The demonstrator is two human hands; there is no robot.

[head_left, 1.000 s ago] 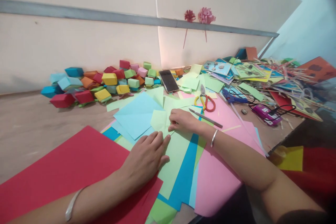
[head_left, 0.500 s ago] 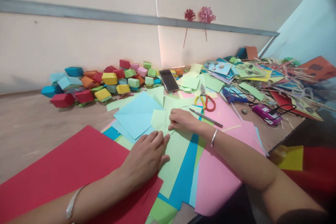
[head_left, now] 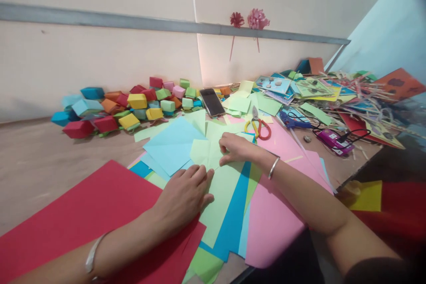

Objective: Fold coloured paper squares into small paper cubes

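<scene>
The left hand (head_left: 182, 197) lies flat, palm down, with the fingers stretched and close together. It presses on the near left part of a light green paper (head_left: 222, 193), and its heel rests on the big red sheet (head_left: 89, 213). The right hand (head_left: 234, 148) is at the far end of the same green paper. Its fingers are curled narrow and the tips pinch or press the paper edge; I cannot tell if they hold something thin.

The green paper is in the middle of the table (head_left: 36, 164), on top of a blue sheet (head_left: 233, 222) and beside a pink sheet (head_left: 273, 217) on the right. A light blue paper (head_left: 173, 144) lies just to the far left of the hands.

Each wrist has a silver bangle (head_left: 273, 167). Scissors (head_left: 258, 125) with red and yellow handles lie just beyond the right hand, and a phone (head_left: 212, 102) is farther away. On the far left is a pile of small paper boxes (head_left: 133, 104) in many colours. A blue glue gun (head_left: 293, 120) and a purple device (head_left: 332, 139) are on the right, near a heap of cards (head_left: 333, 93).
</scene>
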